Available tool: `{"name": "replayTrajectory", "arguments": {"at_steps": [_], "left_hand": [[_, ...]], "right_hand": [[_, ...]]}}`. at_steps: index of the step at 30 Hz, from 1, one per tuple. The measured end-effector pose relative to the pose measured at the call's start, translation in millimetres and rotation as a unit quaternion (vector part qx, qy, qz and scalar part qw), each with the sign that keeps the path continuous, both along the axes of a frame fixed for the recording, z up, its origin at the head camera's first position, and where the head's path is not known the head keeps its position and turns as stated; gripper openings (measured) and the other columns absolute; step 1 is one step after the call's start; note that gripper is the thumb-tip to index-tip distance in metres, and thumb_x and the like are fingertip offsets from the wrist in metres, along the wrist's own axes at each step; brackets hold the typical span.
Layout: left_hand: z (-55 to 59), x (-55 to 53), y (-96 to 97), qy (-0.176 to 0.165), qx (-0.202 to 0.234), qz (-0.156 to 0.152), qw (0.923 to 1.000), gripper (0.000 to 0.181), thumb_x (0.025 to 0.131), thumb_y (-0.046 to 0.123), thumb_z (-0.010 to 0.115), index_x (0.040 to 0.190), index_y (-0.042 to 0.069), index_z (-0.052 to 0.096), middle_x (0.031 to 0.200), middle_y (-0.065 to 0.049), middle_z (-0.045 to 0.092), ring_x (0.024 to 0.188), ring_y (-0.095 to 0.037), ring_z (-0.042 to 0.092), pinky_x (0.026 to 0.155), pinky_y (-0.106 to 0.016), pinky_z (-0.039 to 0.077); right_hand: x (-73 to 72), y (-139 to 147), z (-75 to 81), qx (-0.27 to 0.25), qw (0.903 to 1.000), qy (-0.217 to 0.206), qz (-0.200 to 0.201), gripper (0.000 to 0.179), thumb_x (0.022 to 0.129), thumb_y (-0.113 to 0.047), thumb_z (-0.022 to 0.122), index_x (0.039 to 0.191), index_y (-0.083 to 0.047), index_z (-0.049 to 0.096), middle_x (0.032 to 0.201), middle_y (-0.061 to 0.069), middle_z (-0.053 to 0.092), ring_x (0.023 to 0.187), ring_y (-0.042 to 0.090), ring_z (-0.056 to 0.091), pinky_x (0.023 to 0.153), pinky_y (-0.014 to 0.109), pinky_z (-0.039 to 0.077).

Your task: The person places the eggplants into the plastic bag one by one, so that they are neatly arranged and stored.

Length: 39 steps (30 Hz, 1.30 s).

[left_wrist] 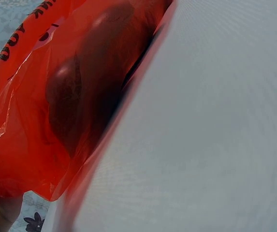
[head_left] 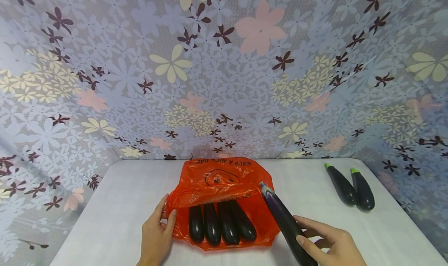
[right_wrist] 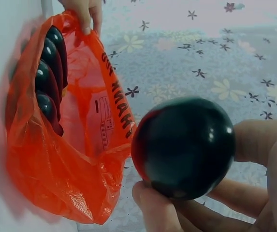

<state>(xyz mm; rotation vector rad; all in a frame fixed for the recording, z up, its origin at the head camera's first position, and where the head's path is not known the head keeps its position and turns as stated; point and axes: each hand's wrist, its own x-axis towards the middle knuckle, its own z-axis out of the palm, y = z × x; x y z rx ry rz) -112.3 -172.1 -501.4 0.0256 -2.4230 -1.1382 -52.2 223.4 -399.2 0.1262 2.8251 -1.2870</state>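
A red plastic bag (head_left: 192, 176) with black print lies on the white table, its mouth facing the near side. Several dark eggplants (head_left: 212, 229) lie side by side inside it, rounded ends toward me. My left hand (head_left: 156, 233) pinches the left edge of the bag's mouth between thumb and fingers. Another eggplant (head_left: 284, 219) is gripped by my right hand (head_left: 330, 242) at the bag's right side, its stem end pointing up and left over the bag. In the right wrist view the held eggplant's round end (right_wrist: 184, 150) fills the middle, fingers curled about it.
Two more eggplants with bright green stems, a left one (head_left: 341, 184) and a right one (head_left: 363, 190), lie together at the table's (head_left: 136, 180) back right. A flower-patterned cloth (head_left: 224, 83) rises behind the table and along both sides.
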Motion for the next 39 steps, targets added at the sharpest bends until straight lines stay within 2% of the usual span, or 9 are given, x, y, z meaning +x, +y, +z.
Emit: {"name": "replayTrajectory", "arguments": {"at_steps": [5,13,24,32,39], "left_hand": [[-2.0,-0.6,-0.2,0.012,0.002,-0.001,0.9999,0.054,0.093,0.008,0.072,0.144,0.006,0.054,0.087,-0.003,0.068,0.068,-0.006,0.057,0.054,-0.02,0.053],[-2.1,-0.7,-0.6,0.005,0.004,-0.002,1.0,0.054,0.094,0.009,0.071,0.144,0.006,0.053,0.087,-0.003,0.068,0.069,-0.006,0.057,0.055,-0.021,0.053],[-1.6,-0.4,0.3,0.012,0.004,-0.006,0.9999,0.055,0.092,0.008,0.072,0.144,0.005,0.053,0.09,-0.004,0.069,0.071,-0.007,0.058,0.056,-0.021,0.054],[-1.9,-0.2,-0.5,-0.004,0.01,-0.006,0.9999,0.055,0.094,0.009,0.071,0.145,0.006,0.052,0.095,-0.005,0.07,0.073,-0.008,0.059,0.058,-0.02,0.054],[-1.2,-0.3,-0.4,-0.014,0.011,-0.006,0.9998,0.055,0.094,0.01,0.071,0.146,0.007,0.052,0.097,-0.005,0.07,0.074,-0.01,0.059,0.059,-0.02,0.055]], "right_hand": [[1.4,0.9,-2.8,0.0,0.9997,-0.023,0.012,0.046,0.086,-0.026,0.081,0.128,-0.012,0.07,0.109,0.004,0.072,0.083,0.01,0.066,0.063,0.025,0.056],[2.1,9.2,-6.6,-0.019,0.9959,-0.032,0.083,0.044,0.09,-0.025,0.076,0.13,-0.008,0.068,0.11,0.008,0.072,0.081,0.006,0.065,0.061,0.026,0.056],[-1.8,9.3,-16.2,-0.032,0.9902,-0.063,0.12,0.047,0.09,-0.021,0.075,0.132,-0.002,0.065,0.104,0.006,0.072,0.081,0.011,0.064,0.062,0.025,0.056],[-4.9,12.0,-22.1,-0.033,0.9825,-0.072,0.169,0.046,0.09,-0.022,0.074,0.13,-0.001,0.066,0.099,0.005,0.072,0.075,0.006,0.06,0.06,0.025,0.055],[-8.1,12.0,-23.7,-0.054,0.9753,-0.082,0.198,0.042,0.092,-0.02,0.072,0.13,-0.001,0.066,0.094,0.004,0.071,0.073,0.006,0.06,0.059,0.026,0.056]]}}
